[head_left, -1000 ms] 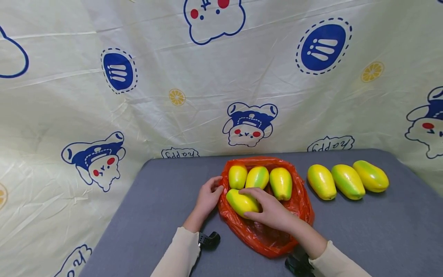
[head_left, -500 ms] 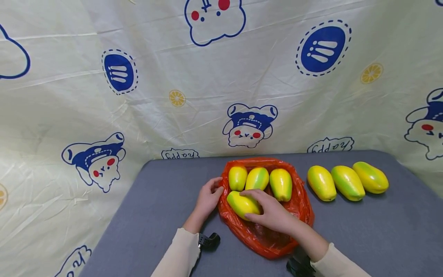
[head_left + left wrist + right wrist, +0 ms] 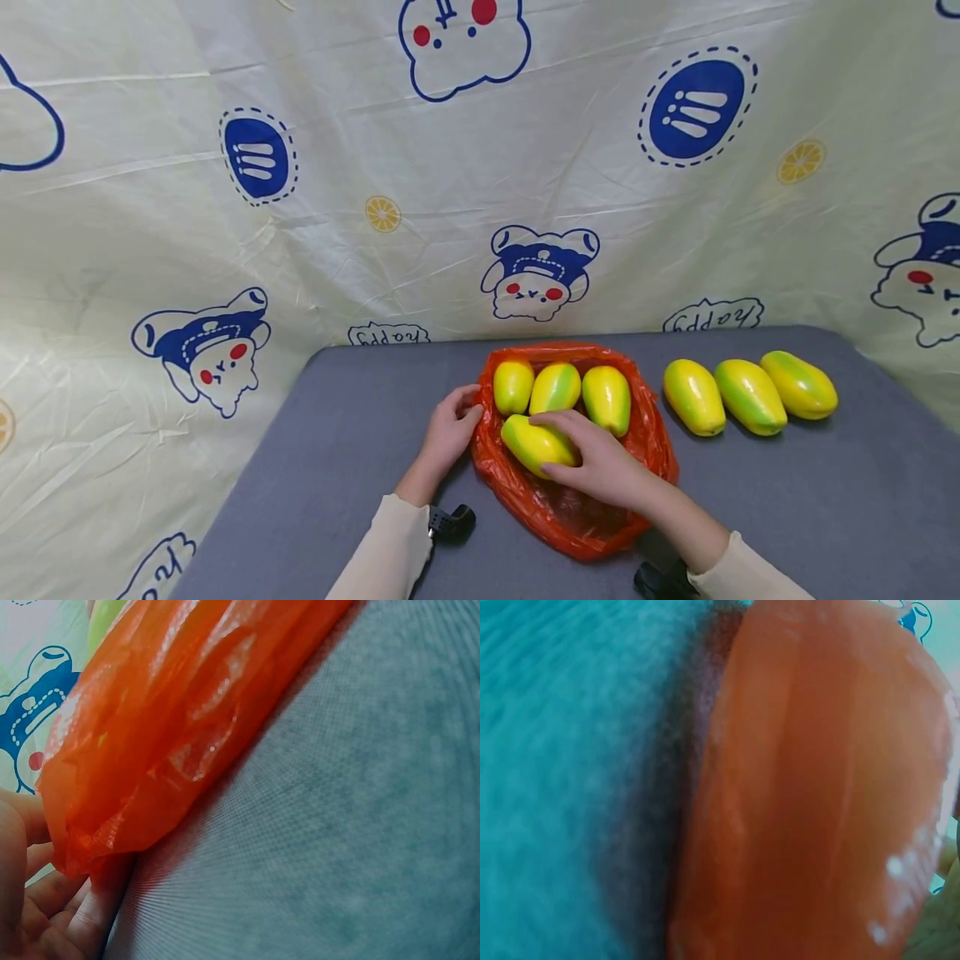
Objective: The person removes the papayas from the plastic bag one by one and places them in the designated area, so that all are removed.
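A red plastic bag (image 3: 517,506) lies wide open on the table in the head view. Three yellow-green papayas sit in a row at its back, the middle papaya (image 3: 556,388) among them. My right hand (image 3: 600,458) grips a fourth, tilted papaya (image 3: 534,446) in front of that row, thumb on the near side and fingers over the far side. At the bag's left edge, my left hand (image 3: 452,425) pinches the plastic. The left wrist view shows the fingers (image 3: 64,904) around a gathered fold of the bag (image 3: 142,765). Bag plastic (image 3: 802,780) fills most of the right wrist view.
To the right of the bag, three more papayas, including a middle one (image 3: 750,397), lie side by side on the grey table (image 3: 360,417). A printed curtain (image 3: 450,258) hangs behind the table's far edge. Dark wrist cameras (image 3: 452,524) are strapped under the forearms.
My right hand has shifted slightly to the right with the papaya in its grip. The left hand keeps its place on the bag's edge.
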Tool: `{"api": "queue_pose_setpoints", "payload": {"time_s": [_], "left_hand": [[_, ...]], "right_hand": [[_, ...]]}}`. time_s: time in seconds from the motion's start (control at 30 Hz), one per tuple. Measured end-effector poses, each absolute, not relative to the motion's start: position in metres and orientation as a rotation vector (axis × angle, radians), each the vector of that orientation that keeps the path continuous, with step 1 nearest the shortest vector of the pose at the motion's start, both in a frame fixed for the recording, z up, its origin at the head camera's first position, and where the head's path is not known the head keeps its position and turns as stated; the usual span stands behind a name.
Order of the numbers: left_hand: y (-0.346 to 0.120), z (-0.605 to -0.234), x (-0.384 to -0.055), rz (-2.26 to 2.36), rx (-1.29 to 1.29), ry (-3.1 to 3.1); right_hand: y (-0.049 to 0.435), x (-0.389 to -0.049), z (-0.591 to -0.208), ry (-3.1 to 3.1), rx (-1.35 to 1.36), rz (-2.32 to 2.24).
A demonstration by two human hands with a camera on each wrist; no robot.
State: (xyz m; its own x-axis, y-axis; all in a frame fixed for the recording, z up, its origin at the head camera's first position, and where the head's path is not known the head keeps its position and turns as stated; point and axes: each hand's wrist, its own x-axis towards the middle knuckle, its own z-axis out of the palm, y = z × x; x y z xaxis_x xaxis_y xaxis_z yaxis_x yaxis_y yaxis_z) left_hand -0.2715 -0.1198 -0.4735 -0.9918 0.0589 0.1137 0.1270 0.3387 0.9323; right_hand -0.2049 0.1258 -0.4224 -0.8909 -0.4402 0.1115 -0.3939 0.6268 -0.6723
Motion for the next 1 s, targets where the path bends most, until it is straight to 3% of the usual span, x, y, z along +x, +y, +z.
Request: {"api": "queue_pose_setpoints", "payload": {"time_s": [1.0], "left_hand": [[-0.12,-0.474,-0.273,-1.768,-0.176,-2.523]], "right_hand": [[0.153,-0.189,-0.423,2.811,-0.707,-1.14]]}}
